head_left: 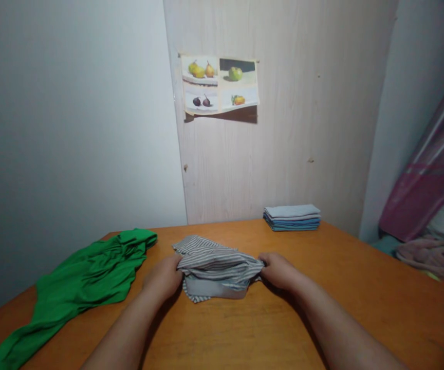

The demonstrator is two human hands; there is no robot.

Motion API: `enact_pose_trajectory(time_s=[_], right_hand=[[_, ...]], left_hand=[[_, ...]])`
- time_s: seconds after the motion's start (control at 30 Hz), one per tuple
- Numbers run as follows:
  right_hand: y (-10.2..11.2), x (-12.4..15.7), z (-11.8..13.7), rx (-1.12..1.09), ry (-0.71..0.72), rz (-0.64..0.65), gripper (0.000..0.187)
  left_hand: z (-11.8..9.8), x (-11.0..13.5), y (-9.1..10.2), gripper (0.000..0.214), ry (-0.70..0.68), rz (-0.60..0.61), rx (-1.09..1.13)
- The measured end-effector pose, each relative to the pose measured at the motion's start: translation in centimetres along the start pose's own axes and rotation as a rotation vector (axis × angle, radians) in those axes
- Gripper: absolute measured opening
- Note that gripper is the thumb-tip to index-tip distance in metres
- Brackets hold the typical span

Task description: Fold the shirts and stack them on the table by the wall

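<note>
A grey-and-white striped garment with a plain grey band along its near edge lies bunched on the wooden table. My left hand is closed on its left side, and my right hand pinches its right end. Between the two hands the cloth is stretched and creased. Part of the striped fabric spreads out behind, toward the far left. My fingertips are partly hidden by the cloth and by the backs of my hands.
A crumpled green garment covers the table's left side. Folded cloths are stacked near the far right edge. Fruit pictures hang on the back wall. At far right are a pink curtain and a rumpled pinkish cloth.
</note>
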State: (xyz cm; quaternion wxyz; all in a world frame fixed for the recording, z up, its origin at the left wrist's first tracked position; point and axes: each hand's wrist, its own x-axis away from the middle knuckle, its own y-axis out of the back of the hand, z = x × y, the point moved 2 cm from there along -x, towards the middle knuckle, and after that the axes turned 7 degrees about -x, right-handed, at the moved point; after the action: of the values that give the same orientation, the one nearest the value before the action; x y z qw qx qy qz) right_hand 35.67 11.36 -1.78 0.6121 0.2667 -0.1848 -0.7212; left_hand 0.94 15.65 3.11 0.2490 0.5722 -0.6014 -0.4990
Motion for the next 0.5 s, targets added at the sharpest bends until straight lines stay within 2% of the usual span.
enact_pose_trajectory(time_s=[0.07, 0.17, 0.23, 0.3, 0.37, 0.5], right_hand=[[0.0, -0.3, 0.3, -0.051, -0.018, -0.118, 0.003], [0.3, -0.5, 1.5, -0.291, -0.029, -0.265, 0.005], [0.8, -0.3, 2.6, -0.548, -0.019, -0.311, 0.009], [1.5, 0.2, 3.8, -0.78, 0.025, -0.344, 0.018], [2.4, 0.9, 5.2, -0.897, 0.097, -0.375, 0.026], [4.2, 2.6, 7.8, -1.132, 0.256, -0.409, 0.031]], left_hand=[[0.4, -0.5, -0.1, 0.024, 0.098, -0.079, 0.301], [0.4, -1.0, 0.4, 0.029, 0.252, -0.184, 0.716], [-0.3, -0.9, 1.4, 0.033, 0.214, -0.315, 0.835], [-1.4, -0.3, 2.9, 0.034, 0.09, -0.504, 0.765], [-2.7, 0.8, 4.4, 0.036, -0.031, -0.693, 0.609], [-4.7, 3.2, 6.6, 0.043, -0.23, -0.975, 0.452]])
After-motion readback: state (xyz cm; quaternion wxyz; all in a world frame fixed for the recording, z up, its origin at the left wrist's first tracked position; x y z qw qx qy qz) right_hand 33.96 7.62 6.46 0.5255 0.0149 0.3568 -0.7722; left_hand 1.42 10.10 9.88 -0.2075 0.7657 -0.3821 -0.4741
